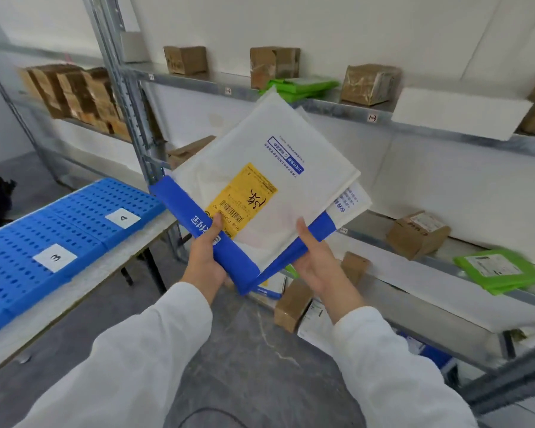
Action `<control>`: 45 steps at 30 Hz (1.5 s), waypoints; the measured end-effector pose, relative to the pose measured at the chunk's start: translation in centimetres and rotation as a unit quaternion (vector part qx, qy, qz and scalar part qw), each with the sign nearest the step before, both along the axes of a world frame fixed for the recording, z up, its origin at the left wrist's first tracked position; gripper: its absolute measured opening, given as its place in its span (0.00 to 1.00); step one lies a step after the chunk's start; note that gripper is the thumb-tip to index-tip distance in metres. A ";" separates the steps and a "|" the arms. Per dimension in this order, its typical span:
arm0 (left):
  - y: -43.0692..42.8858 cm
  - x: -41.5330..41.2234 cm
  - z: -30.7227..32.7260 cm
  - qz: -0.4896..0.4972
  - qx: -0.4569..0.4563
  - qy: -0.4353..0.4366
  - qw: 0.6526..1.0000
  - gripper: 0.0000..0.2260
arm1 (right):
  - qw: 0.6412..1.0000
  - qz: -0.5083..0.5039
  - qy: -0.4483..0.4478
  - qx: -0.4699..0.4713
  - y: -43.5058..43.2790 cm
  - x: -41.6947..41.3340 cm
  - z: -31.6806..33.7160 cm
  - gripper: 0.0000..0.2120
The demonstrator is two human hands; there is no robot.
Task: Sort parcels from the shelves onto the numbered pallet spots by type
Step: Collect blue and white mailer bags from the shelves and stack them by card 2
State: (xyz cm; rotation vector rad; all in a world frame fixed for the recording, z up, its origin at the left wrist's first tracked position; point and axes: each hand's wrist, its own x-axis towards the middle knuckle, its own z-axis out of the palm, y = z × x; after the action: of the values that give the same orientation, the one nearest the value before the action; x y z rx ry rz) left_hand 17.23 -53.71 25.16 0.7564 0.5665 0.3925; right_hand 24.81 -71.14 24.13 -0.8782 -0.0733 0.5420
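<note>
Grips a stack of white-and-blue mailers, left hand on the blue edge, right hand pinching the near corner. Holds it before the shelves.

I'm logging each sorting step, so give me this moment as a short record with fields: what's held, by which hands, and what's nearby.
held: stack of white-and-blue mailers, yellow label on the top one
left hand: grips the stack's blue edge, thumb on top
right hand: grips the stack's near side, thumb on top
drop spots: blue pallet at left, card 3 and card 4 showing
shelves: brown boxes, green mailers
status: stack in the air, off the pallet
</note>
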 end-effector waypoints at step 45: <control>19.6 -19.1 -1.3 0.067 0.140 0.069 0.985 0.16 | 0.925 0.169 -0.168 -0.296 19.4 -5.1 1.3 0.16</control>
State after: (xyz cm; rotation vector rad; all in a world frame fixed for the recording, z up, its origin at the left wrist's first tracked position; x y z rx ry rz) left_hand -1.86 -34.10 23.85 1.0249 0.7035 0.5544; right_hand 19.70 -51.71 25.48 -1.5654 -0.3958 0.7482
